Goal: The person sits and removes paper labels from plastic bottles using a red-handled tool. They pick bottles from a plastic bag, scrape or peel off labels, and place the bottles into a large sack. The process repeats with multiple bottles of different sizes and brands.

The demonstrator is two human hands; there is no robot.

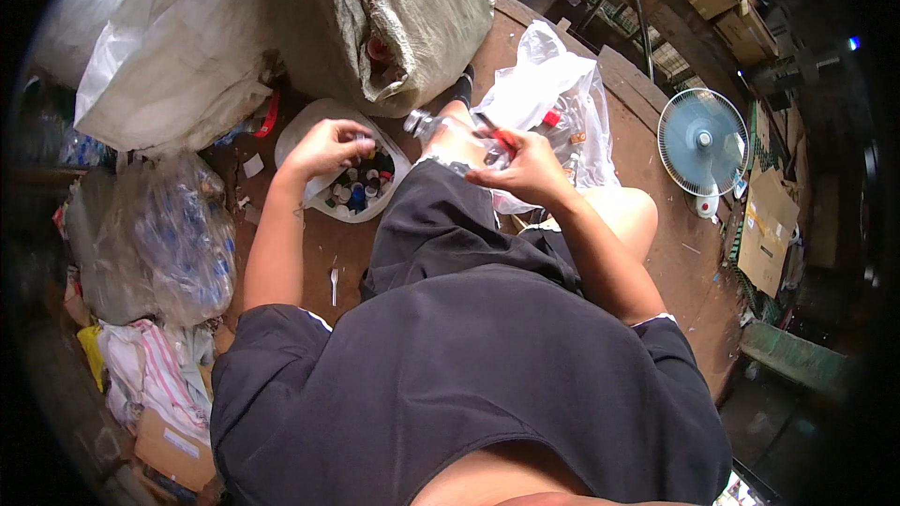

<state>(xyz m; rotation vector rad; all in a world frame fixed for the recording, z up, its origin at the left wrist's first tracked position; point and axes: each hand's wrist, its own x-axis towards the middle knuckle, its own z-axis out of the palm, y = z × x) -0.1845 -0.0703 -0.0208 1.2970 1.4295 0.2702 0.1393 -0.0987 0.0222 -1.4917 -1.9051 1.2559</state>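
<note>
My left hand (330, 148) hovers over a white tub (292, 145) that holds many loose bottle caps (358, 189) in white, blue and dark colours. Its fingers are bent together and slightly blurred; whatever is between them is too small to make out. My right hand (532, 171) grips a clear plastic bottle (450, 137) with a red band, tilted above my leg, its neck pointing left toward the tub. Just beyond that hand lies a white plastic bag (542, 70) with clear bottles inside, one showing a red cap (551, 118).
A large grey-green sack (412, 19) stands ahead, beside a whitish sack (178, 66). At left sits a clear bag of bottles (178, 234). A plastic fork (334, 286) lies on the brown floor (689, 295). A blue fan (703, 141) and flattened cardboard (767, 234) are at right.
</note>
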